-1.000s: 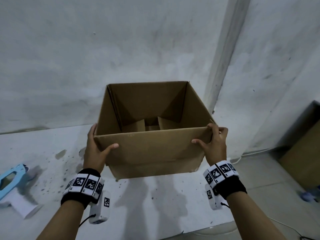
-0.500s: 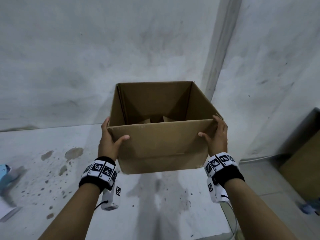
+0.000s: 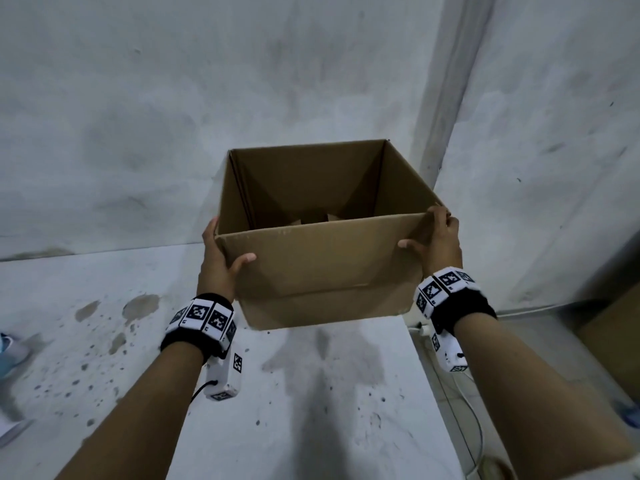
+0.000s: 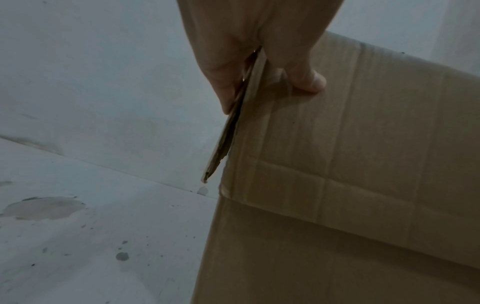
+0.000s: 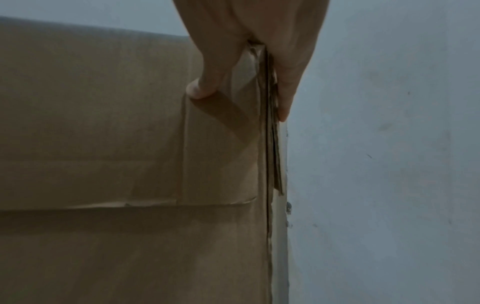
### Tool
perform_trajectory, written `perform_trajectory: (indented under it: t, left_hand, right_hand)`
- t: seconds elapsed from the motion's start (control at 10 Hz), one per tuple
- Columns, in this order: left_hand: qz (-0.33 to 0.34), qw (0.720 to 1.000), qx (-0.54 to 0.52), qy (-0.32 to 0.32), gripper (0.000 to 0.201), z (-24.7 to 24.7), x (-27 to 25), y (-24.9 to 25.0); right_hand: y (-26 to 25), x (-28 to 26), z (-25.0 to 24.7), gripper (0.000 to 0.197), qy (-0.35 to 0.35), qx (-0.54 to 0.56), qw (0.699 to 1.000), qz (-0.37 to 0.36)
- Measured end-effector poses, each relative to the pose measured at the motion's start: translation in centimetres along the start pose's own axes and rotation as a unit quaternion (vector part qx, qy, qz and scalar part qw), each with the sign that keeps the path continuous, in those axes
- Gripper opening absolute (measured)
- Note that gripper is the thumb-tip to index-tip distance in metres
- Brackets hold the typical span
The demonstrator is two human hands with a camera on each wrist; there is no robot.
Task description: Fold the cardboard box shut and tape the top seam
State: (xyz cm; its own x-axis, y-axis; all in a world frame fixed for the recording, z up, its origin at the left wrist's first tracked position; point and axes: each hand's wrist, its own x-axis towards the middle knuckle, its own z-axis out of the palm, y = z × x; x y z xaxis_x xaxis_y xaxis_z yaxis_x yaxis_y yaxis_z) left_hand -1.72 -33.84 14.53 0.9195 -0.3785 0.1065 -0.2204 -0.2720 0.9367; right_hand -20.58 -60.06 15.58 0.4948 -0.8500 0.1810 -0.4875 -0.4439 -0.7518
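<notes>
A brown cardboard box (image 3: 322,268) is held up in the air above a white table, its top open and its flaps folded down outside the walls. My left hand (image 3: 221,261) grips the near left corner, thumb on the front flap (image 4: 363,131) and fingers along the side flap. My right hand (image 3: 438,244) grips the near right corner the same way, thumb pressed on the front flap (image 5: 103,115). Inside the box only loose bottom flaps show. No tape shows on the box.
The white table (image 3: 311,393) below is speckled with dark stains. A blue tape dispenser (image 3: 8,355) pokes in at the left edge. White walls stand close behind and to the right. A brown cardboard box (image 3: 613,344) sits on the floor at the right.
Both hands have carried the box to the right and slightly upward over the table. The blue dispenser has slid toward the left edge of the view. The grips are unchanged.
</notes>
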Motion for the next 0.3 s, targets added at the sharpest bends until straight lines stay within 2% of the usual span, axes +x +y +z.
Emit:
perform_trajectory:
  t: [0.2, 0.3]
  left_hand:
    - [-0.018, 1.000, -0.013, -0.015, 0.088, -0.2, 0.2, 0.6]
    - [0.007, 1.000, 0.009, -0.027, 0.090, -0.9, -0.7, 0.5]
  right_hand:
    - [-0.5, -0.6, 0.3, 0.074, 0.014, -0.005, 1.000, 0.011]
    - [-0.9, -2.1, 0.7, 0.078, 0.030, -0.039, 0.999, 0.019]
